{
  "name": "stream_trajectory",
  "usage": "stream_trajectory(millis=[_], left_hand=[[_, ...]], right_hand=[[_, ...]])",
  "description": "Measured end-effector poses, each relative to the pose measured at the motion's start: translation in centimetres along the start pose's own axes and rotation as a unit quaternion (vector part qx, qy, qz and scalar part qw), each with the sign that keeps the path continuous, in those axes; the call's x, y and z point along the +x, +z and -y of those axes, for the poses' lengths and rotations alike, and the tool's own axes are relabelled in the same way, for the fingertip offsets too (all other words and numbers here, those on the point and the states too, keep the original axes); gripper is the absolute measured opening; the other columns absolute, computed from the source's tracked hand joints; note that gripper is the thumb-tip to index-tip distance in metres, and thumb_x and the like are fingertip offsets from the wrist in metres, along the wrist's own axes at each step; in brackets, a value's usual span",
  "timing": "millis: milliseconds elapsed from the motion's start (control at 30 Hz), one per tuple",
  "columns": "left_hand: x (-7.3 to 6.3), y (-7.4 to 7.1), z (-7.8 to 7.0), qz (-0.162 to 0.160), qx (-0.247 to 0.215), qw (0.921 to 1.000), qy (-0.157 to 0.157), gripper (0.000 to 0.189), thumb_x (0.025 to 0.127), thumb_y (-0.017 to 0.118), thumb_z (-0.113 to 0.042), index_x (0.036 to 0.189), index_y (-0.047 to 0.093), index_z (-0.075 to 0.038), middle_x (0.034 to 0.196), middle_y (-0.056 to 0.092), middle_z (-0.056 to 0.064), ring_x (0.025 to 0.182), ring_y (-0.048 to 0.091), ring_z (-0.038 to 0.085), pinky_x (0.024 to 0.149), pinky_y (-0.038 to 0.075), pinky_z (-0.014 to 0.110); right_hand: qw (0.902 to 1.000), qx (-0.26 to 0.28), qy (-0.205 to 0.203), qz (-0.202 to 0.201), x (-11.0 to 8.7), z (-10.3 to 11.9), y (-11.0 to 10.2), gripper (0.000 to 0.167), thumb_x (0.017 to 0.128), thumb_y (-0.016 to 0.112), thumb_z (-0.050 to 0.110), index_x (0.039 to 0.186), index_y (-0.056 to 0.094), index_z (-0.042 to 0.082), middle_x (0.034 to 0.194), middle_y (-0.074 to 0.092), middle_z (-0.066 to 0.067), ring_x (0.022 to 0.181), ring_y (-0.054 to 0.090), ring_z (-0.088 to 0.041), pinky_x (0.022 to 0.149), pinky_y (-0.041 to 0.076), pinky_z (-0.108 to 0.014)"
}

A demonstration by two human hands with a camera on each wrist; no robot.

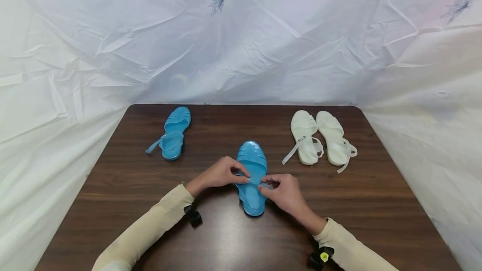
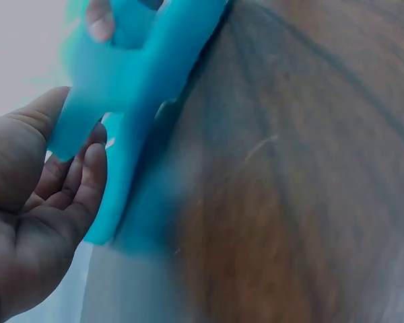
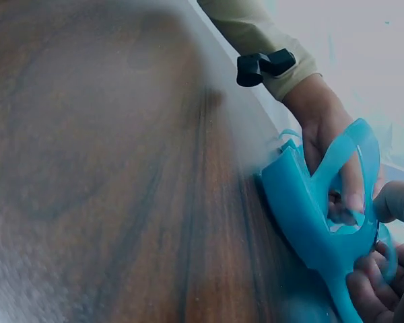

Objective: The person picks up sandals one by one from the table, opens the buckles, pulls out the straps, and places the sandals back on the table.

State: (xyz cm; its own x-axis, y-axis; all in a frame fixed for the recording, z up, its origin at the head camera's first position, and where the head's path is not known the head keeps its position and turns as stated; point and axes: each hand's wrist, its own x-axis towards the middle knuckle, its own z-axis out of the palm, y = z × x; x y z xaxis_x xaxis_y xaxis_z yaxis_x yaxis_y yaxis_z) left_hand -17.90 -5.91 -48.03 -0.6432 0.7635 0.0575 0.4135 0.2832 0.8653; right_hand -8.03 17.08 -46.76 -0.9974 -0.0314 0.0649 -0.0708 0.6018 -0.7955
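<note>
A blue jelly sandal (image 1: 252, 152) lies on the table in front of me, toe pointing away. On its left side my left hand (image 1: 223, 172) pinches part of the ankle strap between thumb and fingers. From the right, my right hand (image 1: 287, 192) pinches the strap's other side. The left wrist view shows a flat strap end (image 2: 77, 128) between the left thumb and fingers. In the right wrist view the strap (image 3: 369, 161) arches over the heel, and the right fingertips (image 3: 372, 282) grip it at the side. The fingers hide where the strap ends meet.
Another blue sandal (image 1: 178, 122) lies at the back left, its strap hanging loose. Two white sandals (image 1: 303, 124) lie side by side at the back right with straps undone. The brown wooden table (image 1: 113, 221) is bordered by white plastic sheeting (image 1: 226, 53).
</note>
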Motion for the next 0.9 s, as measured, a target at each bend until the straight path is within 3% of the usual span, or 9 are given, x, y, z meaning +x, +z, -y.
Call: stream_trajectory(millis=[200,433,667,900], left_hand=[[-0.3,-1.1,0.0,0.007,-0.039,0.9992,-0.001,0.013,0.098,0.072,-0.02,0.105,0.079,-0.012,0.098,0.076,-0.003,0.088,0.07,0.015,0.078,0.058,0.031],[0.7,-0.8,-0.5,0.021,-0.052,0.9984,-0.008,0.021,0.102,0.066,-0.024,0.112,0.074,-0.008,0.1,0.074,0.0,0.091,0.069,0.016,0.08,0.058,0.032],[1.7,0.0,-1.2,0.024,-0.004,0.9995,0.02,0.02,0.102,0.066,-0.032,0.11,0.076,-0.016,0.093,0.072,-0.005,0.073,0.062,0.013,0.066,0.054,0.028],[2.0,0.4,-1.5,0.068,0.021,0.9966,0.041,0.02,0.1,0.069,-0.031,0.114,0.079,-0.021,0.106,0.076,-0.013,0.092,0.069,0.003,0.079,0.057,0.026]], right_hand=[[1.0,-0.003,0.009,0.003,0.0,0.0,-0.1,0.012,0.081,0.087,0.015,0.091,0.081,0.013,0.079,0.073,0.007,0.074,0.066,-0.005,0.066,0.056,-0.023],[0.9999,0.005,0.014,0.007,0.0,0.0,0.0,0.012,0.08,0.087,0.013,0.091,0.081,0.013,0.078,0.073,0.007,0.073,0.066,-0.005,0.066,0.057,-0.022],[0.9999,0.007,0.004,0.005,-0.1,-0.1,0.1,0.011,0.081,0.086,0.011,0.09,0.081,0.012,0.076,0.072,0.007,0.071,0.066,-0.005,0.065,0.056,-0.022],[0.9999,0.013,0.003,0.006,-0.2,0.1,0.0,0.012,0.081,0.086,0.011,0.091,0.081,0.011,0.076,0.072,0.007,0.072,0.067,-0.005,0.063,0.056,-0.022]])
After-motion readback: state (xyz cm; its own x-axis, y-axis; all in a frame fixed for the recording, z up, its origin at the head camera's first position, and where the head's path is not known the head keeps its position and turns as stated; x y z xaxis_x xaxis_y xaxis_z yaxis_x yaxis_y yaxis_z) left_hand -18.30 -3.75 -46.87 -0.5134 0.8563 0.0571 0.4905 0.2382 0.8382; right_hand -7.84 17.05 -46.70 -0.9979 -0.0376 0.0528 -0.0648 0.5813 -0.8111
